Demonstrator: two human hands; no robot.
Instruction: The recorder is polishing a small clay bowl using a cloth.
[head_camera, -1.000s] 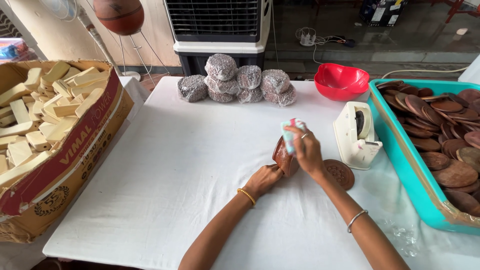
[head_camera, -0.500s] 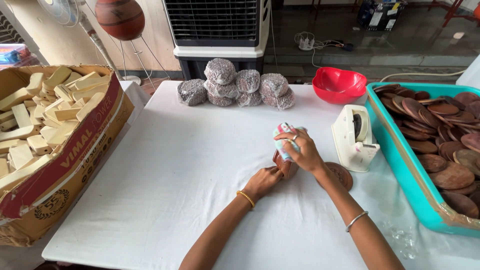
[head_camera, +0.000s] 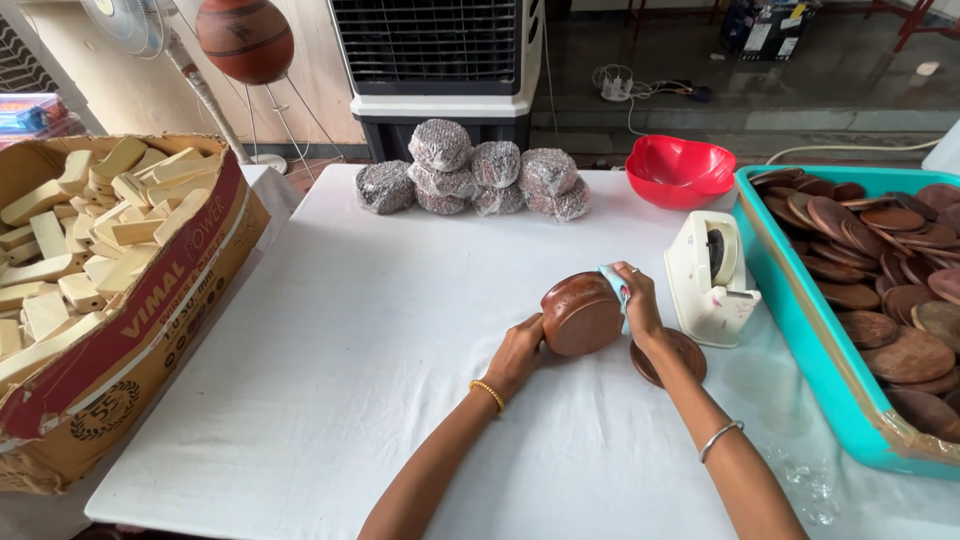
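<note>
A small round brown clay pot (head_camera: 581, 314) is held on its side just above the white table (head_camera: 330, 380), its base turned toward me. My left hand (head_camera: 518, 352) grips its lower left side. My right hand (head_camera: 636, 303) presses a light blue cloth (head_camera: 617, 287) against the pot's right side. A flat brown clay lid (head_camera: 668, 357) lies on the table under my right wrist. A white tape dispenser (head_camera: 709, 277) stands just right of my right hand.
A teal tray (head_camera: 815, 340) full of brown clay lids fills the right edge. A red bowl (head_camera: 680, 171) and several wrapped bundles (head_camera: 470, 180) sit at the back. An open cardboard box (head_camera: 150, 300) of pale wooden blocks stands at left.
The pot has been turned so its round base faces me. My right hand dropped from above the pot to its right side with the cloth.
</note>
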